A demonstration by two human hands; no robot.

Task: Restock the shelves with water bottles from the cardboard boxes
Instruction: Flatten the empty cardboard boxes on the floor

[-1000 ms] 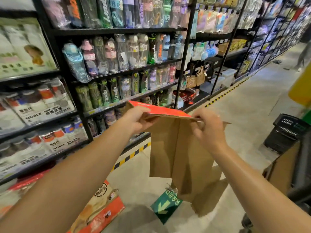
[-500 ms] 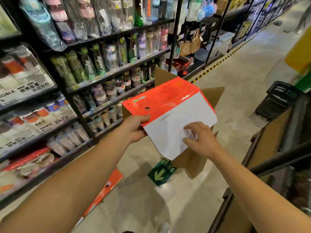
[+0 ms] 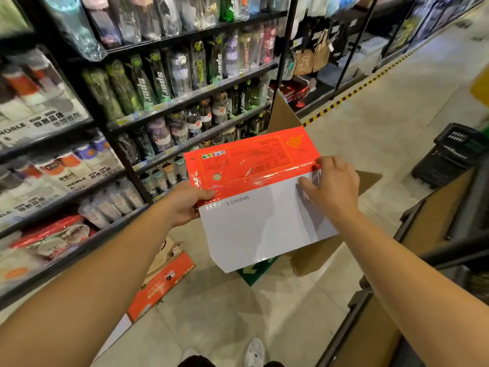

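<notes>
My left hand (image 3: 185, 203) pinches the flattened box (image 3: 254, 186) at its edge; my right hand (image 3: 330, 189) presses fingers flat on top, keeping it folded.

Shelves (image 3: 185, 99): black racks at 10 o'clock, rows of wrapped water bottles (image 3: 156, 83) standing on them.
Floor (image 3: 383, 115): pale tiles; red carton (image 3: 161, 284) lying at 7 o'clock, black basket (image 3: 449, 154) at 3 o'clock.
</notes>
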